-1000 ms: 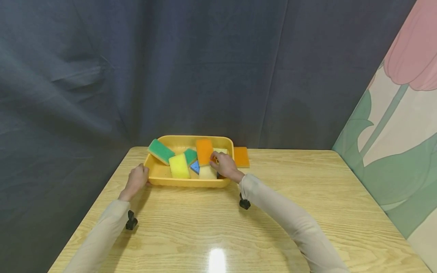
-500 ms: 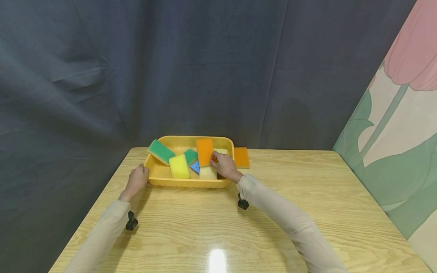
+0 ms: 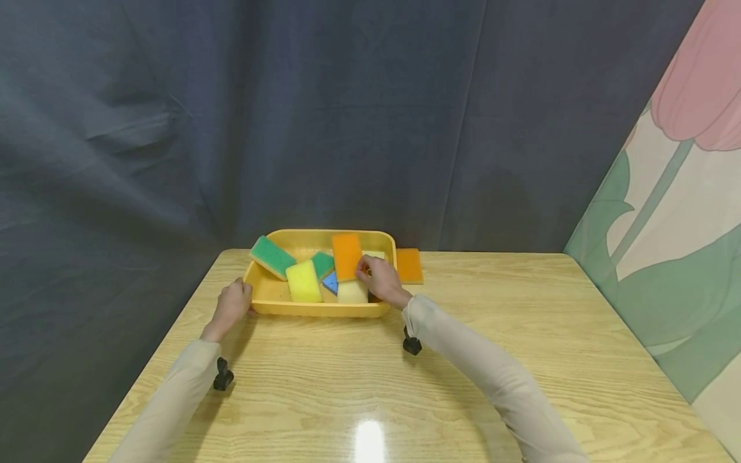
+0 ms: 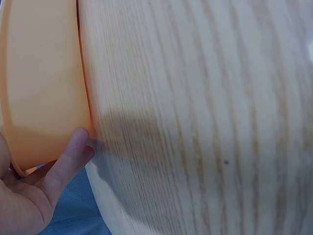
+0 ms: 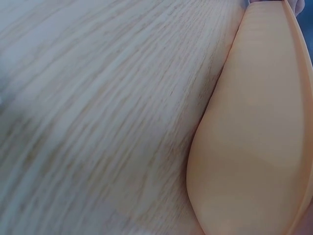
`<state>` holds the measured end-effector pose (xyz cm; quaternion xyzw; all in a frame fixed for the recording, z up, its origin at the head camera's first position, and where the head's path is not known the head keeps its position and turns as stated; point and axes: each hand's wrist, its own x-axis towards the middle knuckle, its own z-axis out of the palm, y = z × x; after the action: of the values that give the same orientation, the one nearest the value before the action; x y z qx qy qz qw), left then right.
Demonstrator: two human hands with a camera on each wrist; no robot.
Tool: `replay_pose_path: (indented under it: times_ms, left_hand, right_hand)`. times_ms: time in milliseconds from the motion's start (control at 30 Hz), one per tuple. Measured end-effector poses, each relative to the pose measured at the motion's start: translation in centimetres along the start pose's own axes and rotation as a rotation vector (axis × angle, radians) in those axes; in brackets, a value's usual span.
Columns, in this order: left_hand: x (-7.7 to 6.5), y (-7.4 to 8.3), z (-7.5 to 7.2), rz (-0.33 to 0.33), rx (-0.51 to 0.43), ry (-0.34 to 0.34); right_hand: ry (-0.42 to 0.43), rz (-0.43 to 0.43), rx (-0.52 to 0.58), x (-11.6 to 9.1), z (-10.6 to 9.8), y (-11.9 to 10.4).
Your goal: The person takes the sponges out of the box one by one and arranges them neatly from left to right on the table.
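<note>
A yellow plastic basin [image 3: 318,310] holds several sponges near the back of the table. My left hand [image 3: 233,302] grips its left end; in the left wrist view the fingers [image 4: 63,164] curl under the basin's corner. My right hand [image 3: 382,281] reaches over the right side of the basin and pinches an orange sponge [image 3: 347,256] by its right edge. Beneath and around that sponge lie a cream sponge [image 3: 352,292], a blue sponge [image 3: 330,283] and a yellow sponge [image 3: 303,281]. The right wrist view shows the basin's outer wall [image 5: 249,127], with the right fingers out of sight.
A green-topped sponge [image 3: 273,257] leans on the basin's left rim, with another green sponge [image 3: 323,265] farther in. Outside the basin, an orange sponge [image 3: 410,266] lies on the wooden table [image 3: 324,386] at the right. A dark curtain [image 3: 347,116] hangs behind.
</note>
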<state>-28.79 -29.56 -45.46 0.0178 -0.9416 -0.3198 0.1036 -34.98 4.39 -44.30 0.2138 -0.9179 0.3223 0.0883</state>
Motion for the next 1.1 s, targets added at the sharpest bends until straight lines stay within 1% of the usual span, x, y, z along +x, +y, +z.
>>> replay_pose_path:
  times_ms: [233, 567, 767, 1100]
  left_hand:
    - [-0.02, 0.03, 0.09, -0.014, 0.001, -0.001]
    - [-0.01, 0.05, -0.09, -0.007, -0.001, 0.003]
    - [0.02, -0.10, -0.08, -0.009, 0.004, -0.009]
    - [0.05, 0.11, 0.04, -0.013, 0.015, -0.005]
  right_hand:
    - [-0.002, 0.008, 0.011, -0.07, 0.10, 0.13]
    - [0.023, 0.020, 0.057, -0.04, -0.03, 0.23]
    - [0.041, 0.003, 0.059, -0.04, -0.06, 0.20]
    - [0.088, -0.019, 0.096, -0.01, -0.19, 0.23]
